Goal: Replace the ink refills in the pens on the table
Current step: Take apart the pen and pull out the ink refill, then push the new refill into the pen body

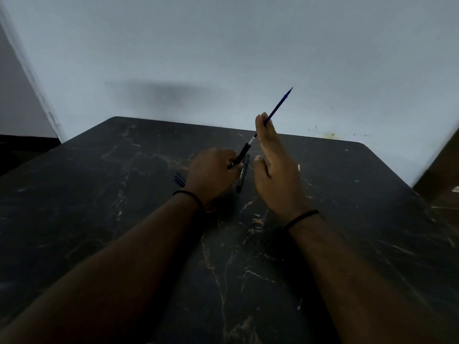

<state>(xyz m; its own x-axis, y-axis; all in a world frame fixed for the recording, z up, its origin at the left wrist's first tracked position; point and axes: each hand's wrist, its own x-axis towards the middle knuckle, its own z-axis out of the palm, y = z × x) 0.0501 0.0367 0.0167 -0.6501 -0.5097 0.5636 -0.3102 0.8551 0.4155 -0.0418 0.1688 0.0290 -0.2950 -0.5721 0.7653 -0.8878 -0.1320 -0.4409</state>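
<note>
Two bare forearms reach in from the near edge of the dark marbled counter (248,281), each wrist ringed by one thin black band. Past them, the left hand (211,175) curls its fingers round one black pen barrel (241,156), tilted up toward the far right corner. The right hand (275,175) stands raised just beside it, pinching one blue refill (279,105) near the fingertips — its lower end meets the barrel's mouth, its tip points up at the wall. One more black pen (243,173) lies flat between the hands; one blue piece (179,179) shows at the left hand's outer side.
</note>
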